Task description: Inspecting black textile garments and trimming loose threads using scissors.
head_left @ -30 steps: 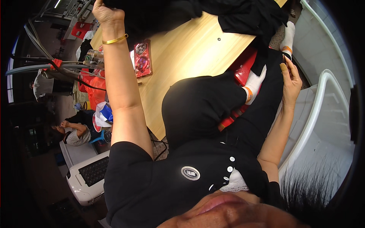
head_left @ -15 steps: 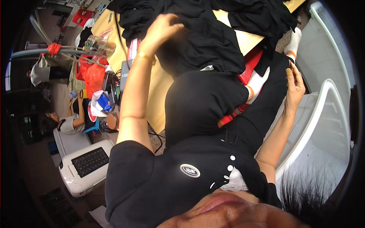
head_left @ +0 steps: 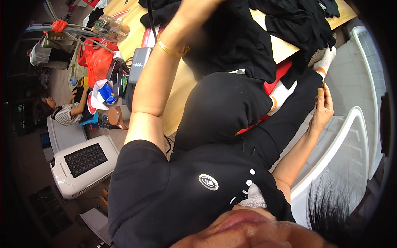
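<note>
At the far left, a white case (head_left: 89, 175) stands apart from the work; nearer are a red plastic bag (head_left: 99, 62), a clear jar (head_left: 109, 28) and a grey box-shaped device (head_left: 140, 64) close to the left forearm. A black cord (head_left: 151, 14) runs down beside the wrist. The left hand (head_left: 199, 13), blurred and cut by the upper edge, is over black cloth (head_left: 235, 45); whether it grips any, I cannot tell. The cloth lies bunched on the bench (head_left: 178, 99) and spills past its edge toward a foot in a white sock (head_left: 279, 95). At the right, beside the knee, the right hand (head_left: 323, 110) has thumb and fingers drawn close, perhaps around something small and dark; I cannot be sure. A white bin (head_left: 341, 149) curves just beyond.

A wide sweep of the left arm could catch the cord and jerk whatever it feeds. The overhanging cloth could slide floorward if tugged by its heavier side, and, being as black as the trousers, its edge is easily misjudged.

Compared with a second ago, cloth now covers bench that was bare before the knee, and the grey device has come into view; the right hand remains by the knee.
</note>
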Tool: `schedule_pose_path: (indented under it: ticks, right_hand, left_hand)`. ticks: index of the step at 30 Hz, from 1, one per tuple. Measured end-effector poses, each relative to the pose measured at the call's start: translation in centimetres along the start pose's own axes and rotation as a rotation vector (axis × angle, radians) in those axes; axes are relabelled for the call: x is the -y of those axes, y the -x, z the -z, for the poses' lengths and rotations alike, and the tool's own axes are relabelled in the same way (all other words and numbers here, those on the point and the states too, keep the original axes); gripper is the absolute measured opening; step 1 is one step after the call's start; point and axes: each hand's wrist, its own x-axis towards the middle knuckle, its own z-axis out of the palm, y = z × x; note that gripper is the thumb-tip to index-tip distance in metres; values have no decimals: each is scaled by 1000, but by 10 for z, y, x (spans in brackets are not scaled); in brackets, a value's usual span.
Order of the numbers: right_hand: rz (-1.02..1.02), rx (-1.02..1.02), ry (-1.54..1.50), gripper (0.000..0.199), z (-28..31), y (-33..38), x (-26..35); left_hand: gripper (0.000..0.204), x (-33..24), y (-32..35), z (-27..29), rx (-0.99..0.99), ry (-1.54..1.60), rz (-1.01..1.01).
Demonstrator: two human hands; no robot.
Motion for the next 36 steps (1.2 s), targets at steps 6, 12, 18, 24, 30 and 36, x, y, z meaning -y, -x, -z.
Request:
schedule_pose_path:
  ticks: [6,12,18,24,30,36]
  right_hand:
    - [46,34,-11,30,-9,1,2]
    - [2,12,-3,29,-7,1,3]
    - [31,51,-3,29,-10,4,2]
    - [38,25,-3,29,-11,5,7]
    - [8,2,-62,30,-24,4,15]
    - [47,80,-51,29,-30,8,30]
  left_hand:
    - [33,37,34,-2,312,-383,199]
    - [33,95,75,65,-396,-1705,391]
    - [31,109,89,79,-327,-1732,490]
    - [18,50,41,50,-654,-475,30]
    - [12,-3,18,-34,182,-370,-431]
    - [24,39,31,-45,581,-365,17]
